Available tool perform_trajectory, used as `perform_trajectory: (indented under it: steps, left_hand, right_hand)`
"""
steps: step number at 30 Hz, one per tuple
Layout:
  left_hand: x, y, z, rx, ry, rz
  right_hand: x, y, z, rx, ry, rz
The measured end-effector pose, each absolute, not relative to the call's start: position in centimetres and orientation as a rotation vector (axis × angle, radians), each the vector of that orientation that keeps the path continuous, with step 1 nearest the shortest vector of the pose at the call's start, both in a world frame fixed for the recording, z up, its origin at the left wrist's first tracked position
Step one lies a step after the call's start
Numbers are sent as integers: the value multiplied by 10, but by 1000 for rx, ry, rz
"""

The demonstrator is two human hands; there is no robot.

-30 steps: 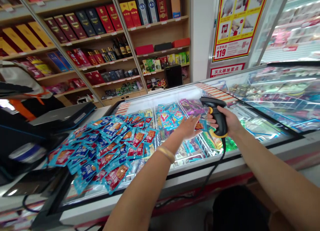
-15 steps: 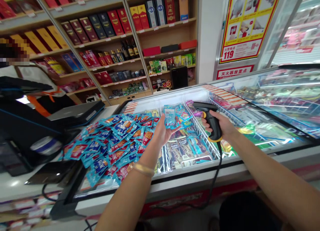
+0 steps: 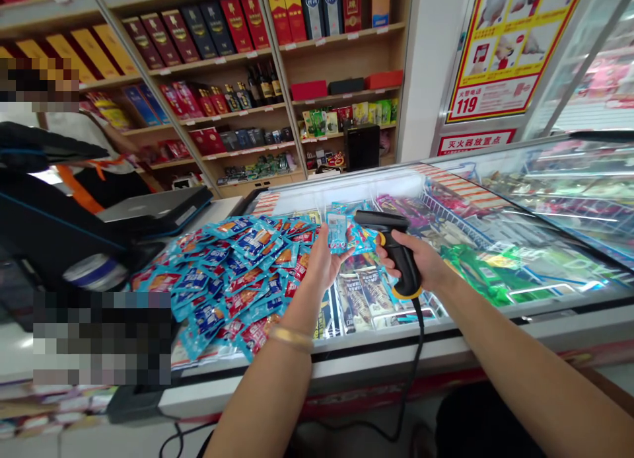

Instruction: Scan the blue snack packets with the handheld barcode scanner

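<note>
My left hand (image 3: 323, 265), with a gold bangle on its wrist, pinches a small blue snack packet (image 3: 337, 229) whose pale printed back faces me. My right hand (image 3: 426, 263) is wrapped round the grip of a black and yellow barcode scanner (image 3: 402, 266). The scanner's head points left, just right of the packet and apart from it. Its cable hangs down over the front edge. Left of my left hand, a big heap of blue and red snack packets (image 3: 247, 273) lies on the glass top of the freezer (image 3: 356, 344).
Ice cream packs (image 3: 364, 296) lie in wire baskets under the glass. At the left stand a black checkout terminal (image 3: 44, 220) and a counter; a person in an orange-trimmed apron (image 3: 79, 190) is behind it. Shelves of boxed bottles (image 3: 218, 32) line the back wall.
The scanner in my right hand has moved left, closer to the packet. The fingers of my left hand have drawn in behind the packet. The view has shifted slightly.
</note>
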State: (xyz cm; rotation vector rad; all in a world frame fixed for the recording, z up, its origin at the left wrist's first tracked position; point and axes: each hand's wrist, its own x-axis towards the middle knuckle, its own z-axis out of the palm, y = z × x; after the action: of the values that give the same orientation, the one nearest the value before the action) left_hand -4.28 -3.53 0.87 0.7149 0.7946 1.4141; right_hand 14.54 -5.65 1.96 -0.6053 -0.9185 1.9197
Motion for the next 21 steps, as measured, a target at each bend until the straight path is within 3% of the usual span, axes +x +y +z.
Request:
perform_trajectory:
  steps: [12, 17, 21]
  left_hand:
    - [-39, -34, 3, 872, 909, 1483]
    - [-63, -39, 22, 1558, 1237, 1768]
    - [-122, -44, 51, 2149, 1812, 1652]
  right_hand:
    - [148, -55, 18, -584, -889, 1949]
    - [144, -50, 22, -624, -834, 1924]
    - [119, -46, 37, -615, -840, 1935]
